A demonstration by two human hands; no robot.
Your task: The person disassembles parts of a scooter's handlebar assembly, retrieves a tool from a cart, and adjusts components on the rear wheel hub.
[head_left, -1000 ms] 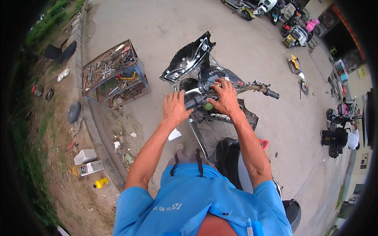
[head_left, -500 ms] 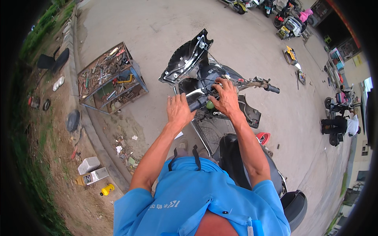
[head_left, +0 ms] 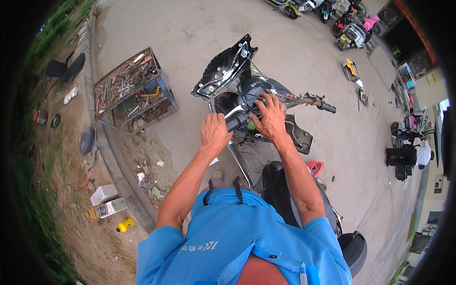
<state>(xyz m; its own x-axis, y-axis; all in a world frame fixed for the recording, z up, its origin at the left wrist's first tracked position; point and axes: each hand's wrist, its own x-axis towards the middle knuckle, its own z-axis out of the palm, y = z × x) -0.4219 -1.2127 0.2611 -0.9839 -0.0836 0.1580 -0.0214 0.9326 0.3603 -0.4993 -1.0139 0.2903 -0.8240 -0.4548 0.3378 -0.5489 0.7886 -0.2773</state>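
My left hand is wrapped round the outer end of a black rubber handlebar grip on a partly stripped scooter. A silver brake lever stands out just ahead of that grip. Near the middle of the handlebar, my right hand bends its fingers over the inner end by the switch area. Its fingertips and what they hold are hidden behind the hand. Something round and green shows beneath its thumb. The black front panel is tilted up beyond the bars, its inner side showing. The other handlebar grip is untouched.
A metal tool cart full of hand tools stands left of the scooter. The black seat is beside me. A loose dark panel and a red part lie right. A person is by another scooter at far right.
Both hands keep their places on the handlebar, with only a very slight shift to the left. The view has moved a little; nothing has been taken up or let go.
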